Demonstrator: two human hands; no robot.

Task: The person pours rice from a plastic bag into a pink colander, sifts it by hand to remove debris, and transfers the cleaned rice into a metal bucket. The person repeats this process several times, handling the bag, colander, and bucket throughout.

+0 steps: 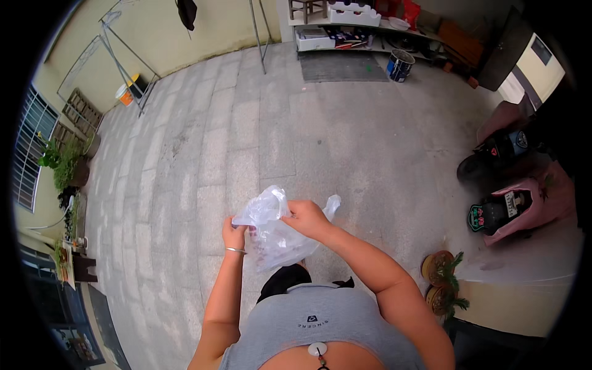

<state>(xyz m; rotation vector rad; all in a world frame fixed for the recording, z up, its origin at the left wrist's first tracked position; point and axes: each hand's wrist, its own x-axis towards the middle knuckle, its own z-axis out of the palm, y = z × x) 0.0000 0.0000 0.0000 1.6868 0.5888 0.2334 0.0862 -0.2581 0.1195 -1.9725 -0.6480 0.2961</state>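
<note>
A thin, translucent white plastic bag [280, 240] hangs in front of my body, held up by both hands. At its left edge my left hand [233, 233] is closed on the plastic, with a silver bangle on the wrist. My right hand [305, 219] pinches the bag near its top, and a loose corner sticks out beyond that hand. Small reddish and dark specks show through the lower part of the bag; I cannot make out what they are. The fingertips are partly covered by folds of plastic.
Grey paving [259, 142] surrounds me. Potted plants stand at left [65, 163] and lower right [441, 277]. Covered scooters [512, 209] are parked on the right. A paint bucket [399, 65] sits by the loaded shelf [370, 46]; metal rack legs [262, 37] stand near the far wall.
</note>
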